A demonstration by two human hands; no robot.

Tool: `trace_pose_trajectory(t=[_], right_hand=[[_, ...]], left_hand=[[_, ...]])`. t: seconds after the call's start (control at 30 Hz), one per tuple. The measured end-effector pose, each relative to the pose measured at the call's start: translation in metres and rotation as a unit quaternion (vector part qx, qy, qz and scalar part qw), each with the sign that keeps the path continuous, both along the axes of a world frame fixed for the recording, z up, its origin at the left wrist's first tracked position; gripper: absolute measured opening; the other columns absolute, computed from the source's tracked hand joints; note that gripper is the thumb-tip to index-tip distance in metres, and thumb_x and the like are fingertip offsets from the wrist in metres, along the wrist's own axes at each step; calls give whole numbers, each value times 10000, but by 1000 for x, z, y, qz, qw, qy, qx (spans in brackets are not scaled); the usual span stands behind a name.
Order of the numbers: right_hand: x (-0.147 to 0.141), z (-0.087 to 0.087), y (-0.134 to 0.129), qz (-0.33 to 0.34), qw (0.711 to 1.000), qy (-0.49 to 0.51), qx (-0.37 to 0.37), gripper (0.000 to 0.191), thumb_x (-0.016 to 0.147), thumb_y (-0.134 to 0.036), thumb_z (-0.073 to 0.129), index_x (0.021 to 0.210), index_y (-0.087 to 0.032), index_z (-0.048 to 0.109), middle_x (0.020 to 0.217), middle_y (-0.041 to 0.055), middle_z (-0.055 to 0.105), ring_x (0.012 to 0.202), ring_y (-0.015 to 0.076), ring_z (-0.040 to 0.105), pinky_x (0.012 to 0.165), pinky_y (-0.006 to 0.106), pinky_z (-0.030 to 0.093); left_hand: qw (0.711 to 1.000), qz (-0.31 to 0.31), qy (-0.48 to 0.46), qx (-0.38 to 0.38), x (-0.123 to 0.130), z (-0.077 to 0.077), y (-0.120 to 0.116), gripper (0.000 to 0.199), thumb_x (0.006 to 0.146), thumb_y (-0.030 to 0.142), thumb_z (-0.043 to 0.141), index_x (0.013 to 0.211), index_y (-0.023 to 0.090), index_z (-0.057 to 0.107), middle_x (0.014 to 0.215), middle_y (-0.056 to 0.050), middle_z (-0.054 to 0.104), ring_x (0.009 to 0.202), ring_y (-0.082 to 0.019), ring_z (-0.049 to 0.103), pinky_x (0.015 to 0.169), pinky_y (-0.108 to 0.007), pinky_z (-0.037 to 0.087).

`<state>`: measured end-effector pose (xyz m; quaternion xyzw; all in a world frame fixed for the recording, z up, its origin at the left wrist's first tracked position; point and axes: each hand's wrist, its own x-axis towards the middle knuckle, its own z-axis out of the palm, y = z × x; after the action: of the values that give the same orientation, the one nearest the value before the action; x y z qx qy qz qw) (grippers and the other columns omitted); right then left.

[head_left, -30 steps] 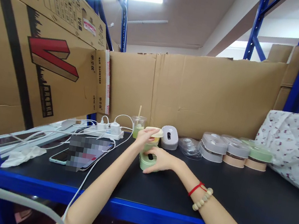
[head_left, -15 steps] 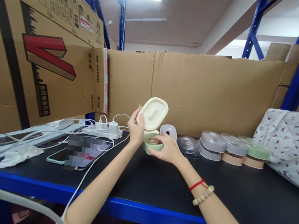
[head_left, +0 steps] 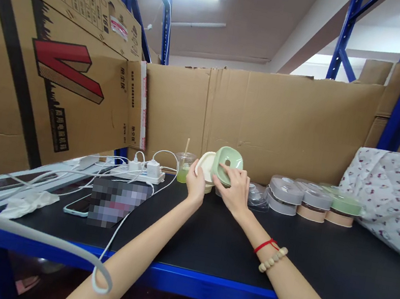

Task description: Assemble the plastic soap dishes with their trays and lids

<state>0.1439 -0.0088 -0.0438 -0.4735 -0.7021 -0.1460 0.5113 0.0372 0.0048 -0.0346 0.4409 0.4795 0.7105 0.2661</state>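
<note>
My left hand (head_left: 195,186) grips a cream lid (head_left: 206,165) by its lower left edge. Tilted up just right of it, and overlapping it, is a shallow pale green piece (head_left: 235,162) with rounded corners and a small opening near its middle. My right hand (head_left: 236,191) holds this piece, index finger reaching over its face and thumb at the lower edge. Both pieces are in front of the cardboard wall. Behind my hands, another cream item is mostly hidden. Clear plastic lids (head_left: 258,196) lie to the right of my right hand.
Stacked containers with grey and green lids (head_left: 286,189) stand at right beside a patterned cloth (head_left: 396,199). A drink cup with a straw (head_left: 184,167) stands behind my left hand. At left are a power strip (head_left: 141,174), cables, a phone (head_left: 77,206) and a large carton (head_left: 75,112).
The cream lid has moved lower and right. The green piece has been raised and tilted up beside it, and the drink cup has come into view.
</note>
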Motion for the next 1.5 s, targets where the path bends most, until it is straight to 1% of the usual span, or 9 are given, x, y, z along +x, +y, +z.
trace_pose_trajectory(t=[0.2,0.33,0.53,0.67,0.83,1.0,1.2,1.37,1.5], right_hand=[[-5,1,-4,21,999,-33,-37,321,846,-410,543,1126,-296,650,987,33,666,984,226,483,853,355,354],[-5,2,-5,26,999,-29,-35,317,853,-390,527,1129,-295,650,992,30,663,973,224,484,853,364,365],[-5,-5,1,78,996,-46,1,274,814,-352,537,1008,-238,693,1041,59,619,993,232,492,882,387,395],[-6,-10,10,97,992,41,64,284,785,-378,544,999,-241,669,1120,76,531,989,229,501,909,414,410],[-5,-6,18,48,966,226,119,516,738,-456,565,1189,-208,529,1122,104,491,1088,245,480,962,436,388],[7,5,22,47,922,383,16,674,674,-546,598,1233,-182,497,1184,135,551,1084,255,526,959,439,397],[17,10,30,175,854,484,-73,644,577,-580,662,1029,-122,639,1056,139,668,989,250,612,876,372,478],[19,7,33,205,858,461,-94,689,522,-570,711,1032,-111,653,964,130,696,935,254,635,825,373,510],[21,6,33,227,877,408,-109,568,554,-542,712,972,-158,687,1046,114,690,989,237,624,877,360,492]], left_hand=[[995,-74,-65,-5,6,1,-8,309,929,253,267,1089,194,525,1162,-47,626,1059,-145,599,789,-227,509],[986,-113,-119,-12,10,4,-13,229,895,354,416,1067,208,458,1089,-44,620,940,-136,635,670,-199,514],[973,-143,-176,-43,12,7,-13,297,778,193,614,1006,217,425,890,1,608,792,-95,634,691,-192,499],[967,-121,-221,-32,10,6,-9,305,721,170,665,958,208,478,807,11,609,737,-111,633,684,-218,493],[963,-152,-223,16,8,4,-3,333,620,142,731,915,188,584,861,-19,659,793,-131,639,728,-222,488],[954,-245,-174,5,5,2,-1,372,547,237,793,895,178,677,925,-48,696,843,-168,641,743,-245,489],[960,-230,-161,-17,-2,0,4,403,483,360,832,816,163,718,845,-55,708,798,-158,637,690,-218,483],[963,-220,-157,-13,-9,1,7,397,435,403,836,714,149,713,730,-42,694,738,-158,627,665,-230,481],[978,-195,-68,21,-13,5,4,275,440,319,825,625,159,698,697,-29,686,746,-158,609,696,-237,468]])
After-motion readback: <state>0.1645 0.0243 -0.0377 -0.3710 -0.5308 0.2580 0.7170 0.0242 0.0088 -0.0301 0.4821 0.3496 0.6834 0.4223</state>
